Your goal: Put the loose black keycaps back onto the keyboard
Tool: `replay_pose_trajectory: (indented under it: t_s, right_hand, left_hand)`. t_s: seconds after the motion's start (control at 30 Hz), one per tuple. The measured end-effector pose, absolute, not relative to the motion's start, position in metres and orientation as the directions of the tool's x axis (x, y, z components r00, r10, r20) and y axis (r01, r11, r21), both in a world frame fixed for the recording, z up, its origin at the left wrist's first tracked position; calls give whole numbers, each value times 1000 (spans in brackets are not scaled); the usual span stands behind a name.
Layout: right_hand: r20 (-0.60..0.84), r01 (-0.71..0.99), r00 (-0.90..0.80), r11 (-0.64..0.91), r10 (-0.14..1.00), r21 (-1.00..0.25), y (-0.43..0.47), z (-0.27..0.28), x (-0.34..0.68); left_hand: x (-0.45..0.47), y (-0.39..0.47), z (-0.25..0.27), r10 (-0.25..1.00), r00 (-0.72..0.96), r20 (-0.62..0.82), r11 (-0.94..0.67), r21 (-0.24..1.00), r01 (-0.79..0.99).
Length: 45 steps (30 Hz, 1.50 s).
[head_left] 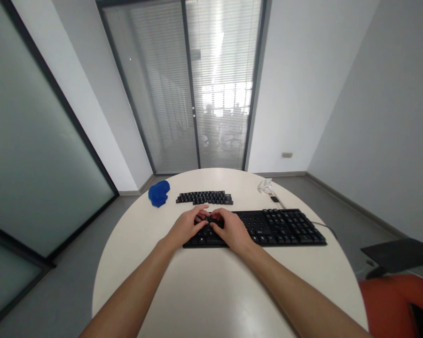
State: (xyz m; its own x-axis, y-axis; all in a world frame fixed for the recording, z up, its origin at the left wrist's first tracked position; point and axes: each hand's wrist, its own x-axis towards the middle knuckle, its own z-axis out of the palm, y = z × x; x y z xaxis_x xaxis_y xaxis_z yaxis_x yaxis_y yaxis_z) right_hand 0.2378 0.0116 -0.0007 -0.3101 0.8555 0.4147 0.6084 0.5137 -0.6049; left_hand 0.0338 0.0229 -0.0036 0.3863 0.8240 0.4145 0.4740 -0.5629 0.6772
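A black keyboard (285, 227) lies on the round table, with a stretch of its middle stripped of keycaps. Over its left part my left hand (188, 226) is bent, thumb and fingers curled in to the keys and one finger reaching further out. Facing it, my right hand (232, 227) has its thumb and forefinger curled toward the same spot. The fingertips nearly meet there, and whatever small piece is between them is too small to make out. Just behind the hands, loose black keycaps (209, 197) are laid out in rows.
A blue crumpled, soft-looking piece (159, 193) lies at the table's back left. White crumpled material (265, 186) and a thin tool-like item with a black part (275, 199) are at the back right. The keyboard cable (326, 226) runs off the right edge. A red chair (395, 305) stands at the right.
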Motion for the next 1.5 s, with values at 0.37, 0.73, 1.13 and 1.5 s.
replay_pose_trajectory:
  t_s: [0.37, 0.73, 1.13, 1.5]
  right_hand:
    - [452, 596, -349, 566, 821, -569, 10, 0, 237]
    - [430, 620, -369, 563, 824, -546, 11, -1, 238]
    - [364, 630, -467, 592, 806, -503, 13, -2, 240]
    - [356, 616, -489, 604, 797, -506, 13, 0, 242]
  left_hand:
    - [37, 22, -5, 822, 386, 418, -564, 693, 450]
    - [35, 21, 0, 834, 407, 373, -533, 735, 419]
    - [22, 22, 4, 785, 464, 410, -619, 501, 605]
    - [23, 19, 6, 774, 527, 350, -633, 464, 620]
